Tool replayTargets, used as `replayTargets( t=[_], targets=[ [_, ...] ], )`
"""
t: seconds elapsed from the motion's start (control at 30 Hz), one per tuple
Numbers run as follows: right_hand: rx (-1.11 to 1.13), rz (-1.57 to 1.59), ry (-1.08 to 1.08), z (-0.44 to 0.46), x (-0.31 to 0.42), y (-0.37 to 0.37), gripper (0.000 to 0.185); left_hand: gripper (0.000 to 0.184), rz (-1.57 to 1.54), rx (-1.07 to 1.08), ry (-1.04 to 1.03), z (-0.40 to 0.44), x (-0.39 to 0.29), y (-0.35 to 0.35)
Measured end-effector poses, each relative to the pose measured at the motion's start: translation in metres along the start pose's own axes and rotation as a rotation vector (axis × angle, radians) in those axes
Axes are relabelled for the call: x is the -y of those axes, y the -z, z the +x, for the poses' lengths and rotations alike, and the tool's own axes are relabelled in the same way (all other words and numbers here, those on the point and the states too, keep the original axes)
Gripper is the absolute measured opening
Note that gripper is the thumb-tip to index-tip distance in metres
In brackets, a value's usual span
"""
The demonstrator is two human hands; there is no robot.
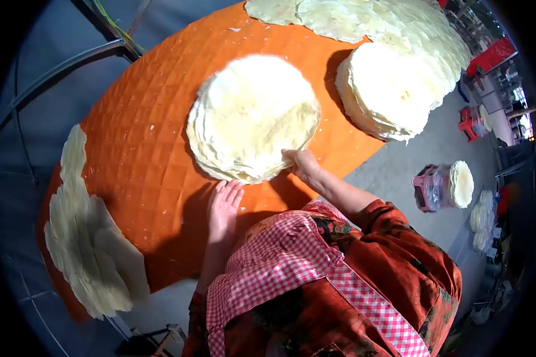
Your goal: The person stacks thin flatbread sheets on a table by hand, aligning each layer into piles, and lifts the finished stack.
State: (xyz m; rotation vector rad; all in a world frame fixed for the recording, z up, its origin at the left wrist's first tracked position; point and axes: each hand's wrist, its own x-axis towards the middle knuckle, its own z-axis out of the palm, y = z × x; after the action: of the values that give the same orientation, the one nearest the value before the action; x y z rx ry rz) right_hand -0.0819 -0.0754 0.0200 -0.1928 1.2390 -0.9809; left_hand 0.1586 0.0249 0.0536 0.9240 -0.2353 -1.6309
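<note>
In front of me a stack of thin, round, pale flatbreads [253, 113] rests on an orange cloth-covered table [143, 149]. My right hand [304, 165] grips the stack's near right edge, the thumb on top and the other fingers mostly hidden below the rim. At the near left edge, my left hand [224, 205] is open, palm up with its fingers stretched out. Its fingertips are at the stack's side; whether they touch it I cannot tell. A second, taller stack of flatbreads [387, 89] stands to the right, close to the table's edge.
Overlapping flatbreads [393, 24] cover the table's far right end. More overlapping sheets [92, 250] hang over the left edge. On the floor at right stands a red stool [426, 189] with wrapped flatbreads beside it. A metal frame [59, 68] is behind the table at left.
</note>
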Motion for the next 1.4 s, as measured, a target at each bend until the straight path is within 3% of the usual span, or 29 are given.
replayTargets(
  t=[0.17,0.3,0.43,0.47,0.57,0.6,0.63,0.7,0.73,0.83,0.87,0.97,1.1,1.17,1.27,1.37,1.4],
  targets=[
    [0.151,-0.022,-0.138,0.018,0.003,0.027,0.011,0.024,0.179,-0.263,-0.340,-0.004,0.021,-0.040],
    [0.181,0.028,-0.203,0.024,0.002,0.028,0.017,0.028,0.270,-0.351,-0.371,0.016,0.001,-0.074],
    [0.184,0.024,-0.192,0.015,0.009,0.023,0.023,0.028,0.518,-0.517,-0.357,0.066,0.002,-0.059],
    [0.177,0.030,-0.185,0.013,0.008,0.021,0.023,0.021,0.461,-0.410,-0.313,0.091,0.004,-0.029],
    [0.194,0.007,-0.196,0.010,0.009,0.020,0.022,0.017,0.612,-0.453,-0.085,0.104,-0.013,-0.044],
    [0.203,-0.016,-0.209,0.010,0.011,0.022,0.022,0.007,0.571,-0.385,-0.070,0.109,-0.018,-0.045],
    [0.201,-0.040,-0.222,0.011,0.014,0.024,0.021,0.018,0.551,-0.379,-0.013,0.112,-0.020,-0.045],
    [0.204,-0.078,-0.257,0.008,0.015,0.021,0.020,0.018,0.503,-0.341,0.169,0.114,-0.027,-0.046],
    [0.261,-0.116,-0.206,0.004,0.016,0.019,0.027,0.018,0.589,-0.310,0.141,0.113,-0.031,-0.048],
    [0.273,-0.350,-0.379,-0.044,0.048,0.012,0.046,0.017,0.842,-0.243,0.000,0.109,-0.031,-0.051],
    [0.333,-0.521,-0.368,-0.032,0.040,0.033,0.060,0.016,0.741,-0.247,-0.043,0.111,-0.024,-0.052],
    [0.194,-1.054,-0.007,-0.090,0.056,0.030,0.054,0.009,0.282,-0.162,-0.023,0.122,-0.007,-0.027],
    [0.203,-0.926,0.660,-0.091,0.059,0.012,0.027,0.014,-0.053,-0.183,0.090,0.112,0.003,-0.044],
    [0.255,-0.877,0.801,-0.058,0.051,0.000,0.024,0.029,-0.032,-0.092,0.061,0.123,0.017,-0.029],
    [0.300,-1.108,0.998,-0.039,0.043,-0.029,0.027,0.041,0.016,-0.081,-0.026,0.126,0.025,-0.037],
    [0.340,-1.352,1.098,-0.022,0.027,-0.043,0.046,0.035,0.036,-0.127,-0.127,0.128,0.030,-0.041],
    [0.322,-1.368,1.043,-0.018,0.021,-0.047,0.048,0.030,0.041,-0.148,-0.160,0.124,0.028,-0.048]
  ],
)
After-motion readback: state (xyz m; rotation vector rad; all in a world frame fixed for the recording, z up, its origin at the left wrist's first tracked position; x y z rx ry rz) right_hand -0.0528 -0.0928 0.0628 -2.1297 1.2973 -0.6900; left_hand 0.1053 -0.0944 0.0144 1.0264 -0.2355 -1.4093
